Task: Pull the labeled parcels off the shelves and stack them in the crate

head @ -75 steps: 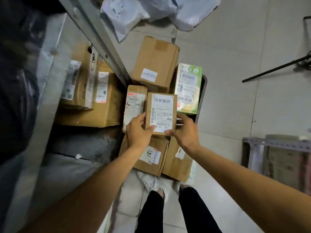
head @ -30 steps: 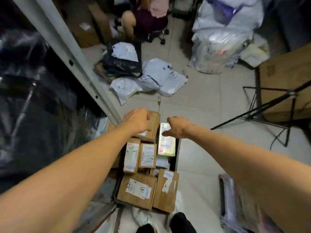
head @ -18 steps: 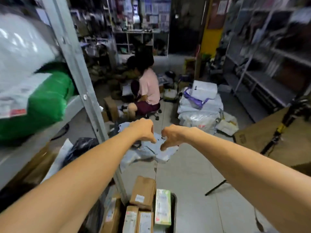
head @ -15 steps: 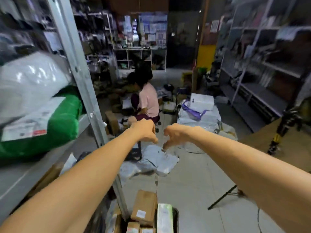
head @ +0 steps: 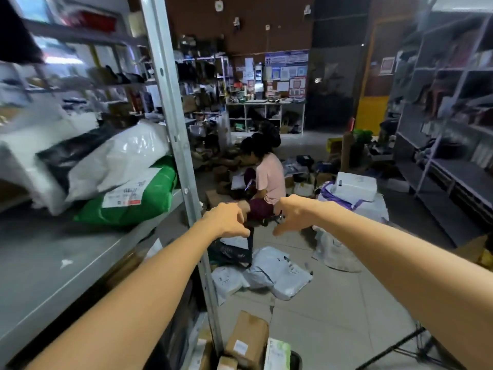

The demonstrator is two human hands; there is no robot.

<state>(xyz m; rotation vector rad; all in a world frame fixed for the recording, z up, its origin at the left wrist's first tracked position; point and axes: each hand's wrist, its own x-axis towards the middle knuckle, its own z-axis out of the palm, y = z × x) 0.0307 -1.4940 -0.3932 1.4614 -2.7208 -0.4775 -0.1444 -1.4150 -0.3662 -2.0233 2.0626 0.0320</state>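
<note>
The stacked parcels (head: 246, 339) have been left in the crate (head: 296, 359). The 2 hands, left hand (head: 229, 220) and right hand (head: 293, 214), have been raised empty, slightly apart, fingers loosely curled. A green parcel (head: 128, 206) on the shelf (head: 53, 263) is judged the next pick.

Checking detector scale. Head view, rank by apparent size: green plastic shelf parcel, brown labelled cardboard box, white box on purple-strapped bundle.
1. green plastic parcel
2. brown cardboard box
3. white box
The order of the two boxes is unsure: the brown one sits nearer the camera.
</note>
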